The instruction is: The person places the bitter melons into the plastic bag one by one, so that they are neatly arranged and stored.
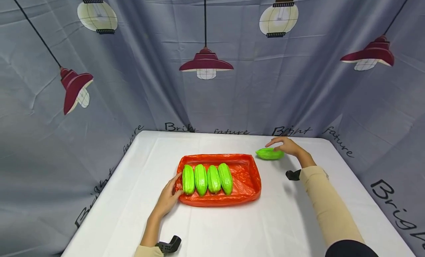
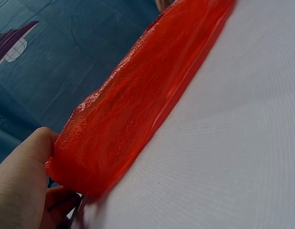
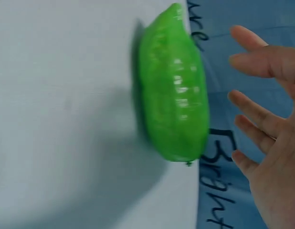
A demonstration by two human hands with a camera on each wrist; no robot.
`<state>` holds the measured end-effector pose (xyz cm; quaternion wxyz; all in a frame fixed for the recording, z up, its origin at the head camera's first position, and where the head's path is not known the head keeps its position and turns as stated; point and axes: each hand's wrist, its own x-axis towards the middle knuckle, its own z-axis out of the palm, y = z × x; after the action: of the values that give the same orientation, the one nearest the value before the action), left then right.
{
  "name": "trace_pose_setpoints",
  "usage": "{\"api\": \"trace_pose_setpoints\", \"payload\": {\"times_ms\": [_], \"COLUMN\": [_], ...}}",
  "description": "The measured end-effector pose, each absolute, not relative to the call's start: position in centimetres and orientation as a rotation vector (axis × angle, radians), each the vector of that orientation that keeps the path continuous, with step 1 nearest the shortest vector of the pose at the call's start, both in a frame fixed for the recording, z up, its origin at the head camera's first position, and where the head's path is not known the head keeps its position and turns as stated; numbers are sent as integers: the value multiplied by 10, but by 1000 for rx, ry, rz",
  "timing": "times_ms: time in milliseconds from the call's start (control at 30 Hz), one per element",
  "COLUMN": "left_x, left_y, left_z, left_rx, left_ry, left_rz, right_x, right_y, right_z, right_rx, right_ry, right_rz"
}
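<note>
My left hand (image 1: 167,198) holds the left end of a red tray (image 1: 247,181) covered in shiny plastic. In the left wrist view its thumb and fingers (image 2: 40,140) are bent about the tray's corner. Inside the tray, several bright green, ribbed bitter melons (image 1: 201,179) lie side by side toward the left. One more bitter melon (image 1: 268,154) lies on the table beyond the tray's right corner. Over its right end hovers my right hand (image 1: 288,146), fingers spread. In the right wrist view this hand (image 3: 274,119) is apart from the bitter melon (image 3: 173,90).
A white cloth covers the table (image 1: 219,231), whose far edge meets a grey-blue curtain (image 1: 232,102) printed with lamps and lettering. Bare red lining shows in the tray's right part. Each wrist wears a black camera strap.
</note>
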<state>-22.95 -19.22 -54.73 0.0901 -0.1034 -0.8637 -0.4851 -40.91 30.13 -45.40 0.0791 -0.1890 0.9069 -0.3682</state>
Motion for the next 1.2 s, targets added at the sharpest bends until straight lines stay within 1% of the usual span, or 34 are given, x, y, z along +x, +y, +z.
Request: {"api": "trace_pose_setpoints", "payload": {"times_ms": [233,533,833,900,1200], "left_x": [-230,-229,-230,-231,-233], "left_y": [-191,-191,-191,-191,-193], "left_z": [-549,-551,-547,-547,-547], "left_rx": [-317,-318,-312,-310,-324], "left_ry": [-2570,-2571,-2571,-2577,-2584], "left_rz": [-1429,-1419,-1427,-1429,-1417], "right_x": [-407,-410,-412,-404,-408], "right_y": [305,306,303,298,305], "right_z": [-471,-483,-483,-474,-483], "right_rx": [-515,-555,-515,-521,-466], "right_ry": [2644,2643,2604,2578,2502], "right_rz": [-1139,-1053,-1029,-1036,-1023]}}
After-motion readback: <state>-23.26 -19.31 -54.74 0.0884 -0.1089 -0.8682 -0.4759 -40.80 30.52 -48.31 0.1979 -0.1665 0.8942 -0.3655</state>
